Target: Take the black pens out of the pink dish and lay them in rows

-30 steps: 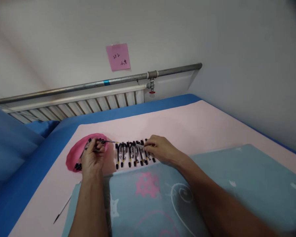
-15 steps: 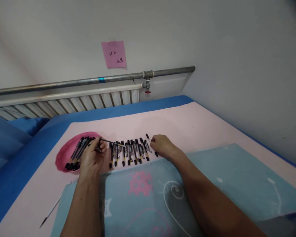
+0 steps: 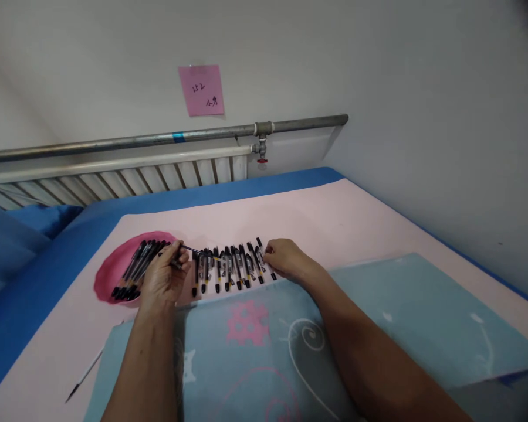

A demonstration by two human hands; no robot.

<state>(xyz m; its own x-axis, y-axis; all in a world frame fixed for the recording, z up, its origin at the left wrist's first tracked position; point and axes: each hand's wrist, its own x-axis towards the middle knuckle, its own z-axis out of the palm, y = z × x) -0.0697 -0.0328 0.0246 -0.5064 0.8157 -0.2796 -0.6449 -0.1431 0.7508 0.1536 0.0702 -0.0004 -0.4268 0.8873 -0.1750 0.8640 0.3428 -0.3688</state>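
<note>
My left hand (image 3: 167,272) is closed, pinching a thin dark pen refill (image 3: 196,250) that points right over the row. A small black piece (image 3: 175,265) shows in its palm. Just left of it, a pink scalloped bowl (image 3: 103,272) holds several black-capped pens (image 3: 141,266). Several clear pens (image 3: 217,275) with black ends lie side by side on the pink surface, with small clear-and-black pieces among them. At the right end of this row, my right hand (image 3: 286,256) has its fingertips pinched at the middle of a pen (image 3: 273,275), partly hiding it.
A light-blue patterned cloth (image 3: 246,363) covers the near side of the pink table cover (image 3: 317,217). A slim white stick with a dark tip (image 3: 83,375) lies at the lower left. Behind are a radiator (image 3: 158,176), a metal pipe (image 3: 127,142) and walls.
The whole view has shifted slightly. My left hand still holds the refill over the row, and my right hand stays at the last pen; no clear movement of objects shows.
</note>
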